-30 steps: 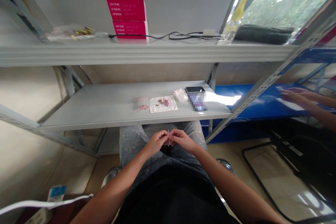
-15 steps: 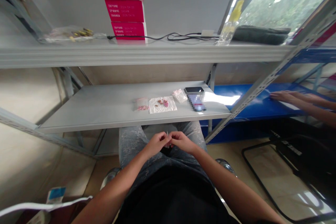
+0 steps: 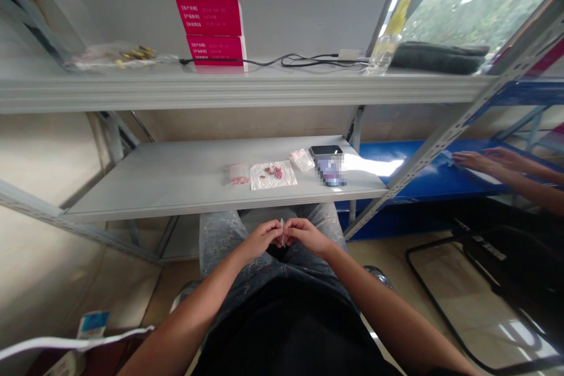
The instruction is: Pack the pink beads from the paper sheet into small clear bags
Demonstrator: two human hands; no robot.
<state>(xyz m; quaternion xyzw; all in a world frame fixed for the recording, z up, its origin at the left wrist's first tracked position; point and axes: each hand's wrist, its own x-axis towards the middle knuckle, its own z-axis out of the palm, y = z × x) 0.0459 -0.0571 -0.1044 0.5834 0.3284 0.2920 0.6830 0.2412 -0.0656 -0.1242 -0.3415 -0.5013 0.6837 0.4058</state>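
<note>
Hands (image 3: 261,237) pinch a small translucent item (image 3: 282,225) between nearly closed fingertips (image 3: 288,227).

Forearms (image 3: 207,296) angled inward now; left hand (image 3: 263,235) and right hand (image 3: 307,234) held close together, over the lap (image 3: 247,270); fingers (image 3: 274,225) curled, tightly pinched.

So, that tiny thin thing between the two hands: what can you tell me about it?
The tiny thin thing looks like a pale, see-through sliver, perhaps clear plastic. It is seen nearly edge-on, over the lap, on the near side of the grey shelf. The left hand and right hand pinch it from either side. They cover much of it, so I can't tell its full shape.
</note>
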